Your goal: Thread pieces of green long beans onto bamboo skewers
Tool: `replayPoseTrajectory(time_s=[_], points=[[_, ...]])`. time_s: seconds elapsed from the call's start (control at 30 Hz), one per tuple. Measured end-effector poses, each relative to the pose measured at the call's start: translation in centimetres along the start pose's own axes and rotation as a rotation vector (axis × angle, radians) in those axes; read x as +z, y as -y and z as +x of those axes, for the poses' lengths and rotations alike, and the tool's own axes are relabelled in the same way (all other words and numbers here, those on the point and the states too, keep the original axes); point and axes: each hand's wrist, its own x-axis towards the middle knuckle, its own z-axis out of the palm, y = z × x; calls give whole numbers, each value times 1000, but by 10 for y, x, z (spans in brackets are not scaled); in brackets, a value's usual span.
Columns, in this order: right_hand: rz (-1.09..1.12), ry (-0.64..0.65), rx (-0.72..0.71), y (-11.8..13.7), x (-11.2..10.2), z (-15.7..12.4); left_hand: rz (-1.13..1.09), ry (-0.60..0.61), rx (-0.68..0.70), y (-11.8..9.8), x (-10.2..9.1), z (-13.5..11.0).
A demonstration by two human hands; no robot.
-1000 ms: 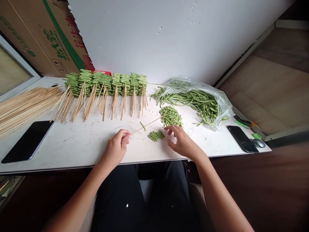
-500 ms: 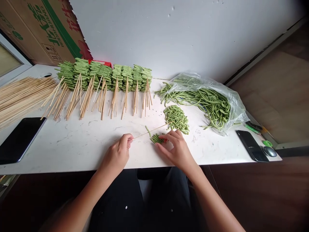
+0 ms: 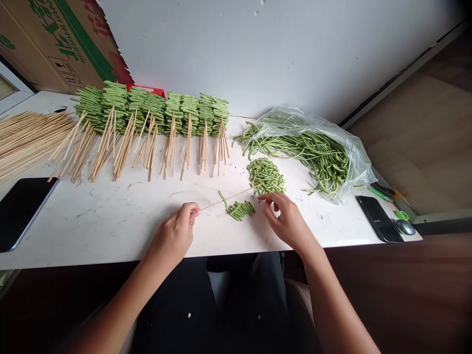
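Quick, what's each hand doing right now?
Left hand: closed, holding a thin skewer.
Right hand: partly open, nothing visible in its grip.

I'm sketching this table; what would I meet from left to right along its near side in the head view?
Black phone, left hand, row of cut beans, right hand, second phone, grey oval object.

The skewer (image 3: 236,195) is smooth, matt wood, as are the heaped sticks (image 3: 29,142). The cut beans (image 3: 267,176) look matt and rough. The bag (image 3: 357,160) is glossy, crinkled plastic. The worktop (image 3: 147,216) looks smooth with a soft sheen, the carton (image 3: 31,42) matt cardboard, the trousers (image 3: 169,295) matt cloth.
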Motion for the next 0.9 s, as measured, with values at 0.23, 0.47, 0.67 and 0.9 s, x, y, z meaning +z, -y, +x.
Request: replayPoseTrajectory(time_s=[0.23, 0.47, 0.67, 0.9], points=[[23, -23, 26, -1, 7, 1, 33, 2, 13, 3, 1, -1], [10, -13, 48, 2, 15, -1, 44, 8, 9, 5, 3, -1], [28, -50, 93, 7, 24, -3, 43, 9, 5, 5, 3, -1], [168, -173, 116, 5, 19, -1, 25, 8, 0, 2, 0, 1]])
